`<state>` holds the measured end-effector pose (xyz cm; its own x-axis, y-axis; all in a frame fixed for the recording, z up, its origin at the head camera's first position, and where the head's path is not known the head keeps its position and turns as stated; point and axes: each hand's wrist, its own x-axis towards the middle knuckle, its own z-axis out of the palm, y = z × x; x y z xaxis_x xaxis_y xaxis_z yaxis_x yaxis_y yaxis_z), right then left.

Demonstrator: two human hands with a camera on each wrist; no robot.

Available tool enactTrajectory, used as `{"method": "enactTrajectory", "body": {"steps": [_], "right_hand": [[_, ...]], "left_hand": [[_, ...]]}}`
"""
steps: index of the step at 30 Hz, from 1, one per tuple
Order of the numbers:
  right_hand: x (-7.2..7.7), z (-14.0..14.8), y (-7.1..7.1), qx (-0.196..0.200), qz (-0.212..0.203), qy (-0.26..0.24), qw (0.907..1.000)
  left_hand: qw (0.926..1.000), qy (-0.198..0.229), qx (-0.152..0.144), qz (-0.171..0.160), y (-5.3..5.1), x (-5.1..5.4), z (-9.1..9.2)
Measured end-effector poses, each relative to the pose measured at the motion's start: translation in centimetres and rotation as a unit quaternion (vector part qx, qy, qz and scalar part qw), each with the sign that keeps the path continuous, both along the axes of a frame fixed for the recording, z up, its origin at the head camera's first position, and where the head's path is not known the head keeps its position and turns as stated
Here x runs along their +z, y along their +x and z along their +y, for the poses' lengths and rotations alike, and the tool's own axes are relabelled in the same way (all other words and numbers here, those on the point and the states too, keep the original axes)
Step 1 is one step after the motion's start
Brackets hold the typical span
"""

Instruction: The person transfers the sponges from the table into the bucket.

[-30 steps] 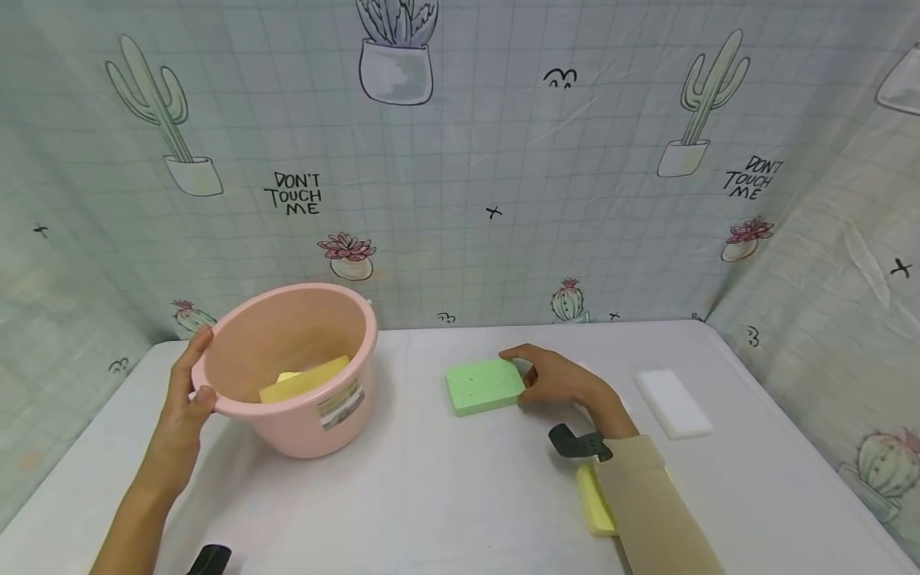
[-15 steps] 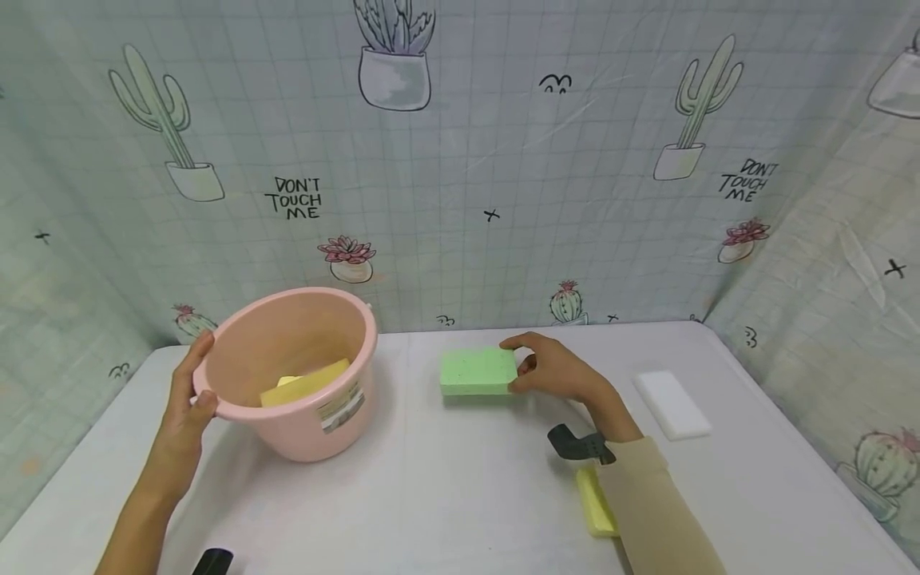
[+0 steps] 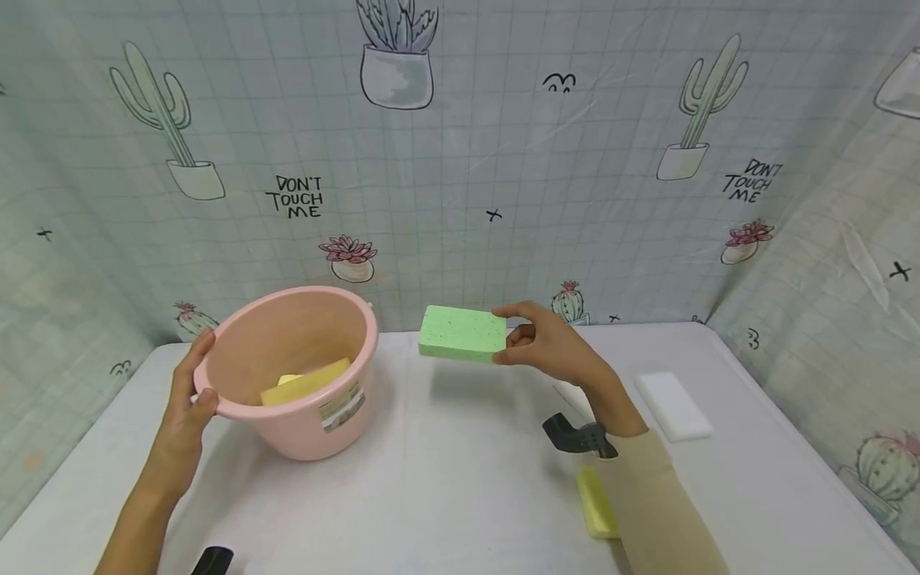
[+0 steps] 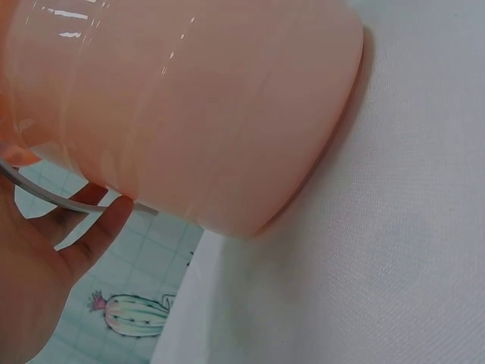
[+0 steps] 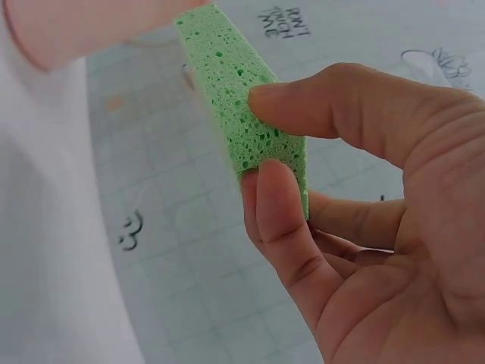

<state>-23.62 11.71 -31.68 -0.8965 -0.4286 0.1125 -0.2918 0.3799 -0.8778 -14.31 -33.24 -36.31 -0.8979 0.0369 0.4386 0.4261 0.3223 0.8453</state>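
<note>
Right hand (image 3: 542, 343) pinching a green sponge (image 3: 463, 334) by one end, grip spread to its width, above white table (image 3: 446, 479), near a pink bucket (image 3: 295, 435) (yellow blocks (image 3: 305, 384) inside), left hand (image 3: 183, 407) curled round the rim (image 3: 266, 411).

I count one pink tub (image 3: 316, 428), one green sponge (image 3: 463, 333), three yellow blocks (image 3: 307, 383) (image 3: 289, 378) (image 3: 596, 503), two white blocks (image 3: 673, 406) (image 3: 574, 398), one partly hidden

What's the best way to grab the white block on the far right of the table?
Probably from above, with the grip pinching the two long edges at the middle. The white block lies flat on the table, top uncovered, and is narrower across than end to end. The right hand would need to release the green sponge first.
</note>
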Motion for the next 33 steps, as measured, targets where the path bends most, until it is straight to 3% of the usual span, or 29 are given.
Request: {"method": "enactTrajectory", "body": {"steps": [6,18,33], "right_hand": [[2.0,-1.8,0.0,0.016,-0.012,-0.036,0.9992],[5.3,-6.6,-0.1,0.071,-0.013,-0.034,0.9968],[6.2,-12.0,-0.5,0.113,-0.018,-0.018,0.9933]], "left_hand": [[0.9999,0.011,-0.002,-0.010,0.3,0.1,0.1],[0.9994,-0.010,0.015,-0.031,0.5,0.7,0.1],[0.9987,-0.017,0.020,-0.043,0.7,1.2,0.2]]}}
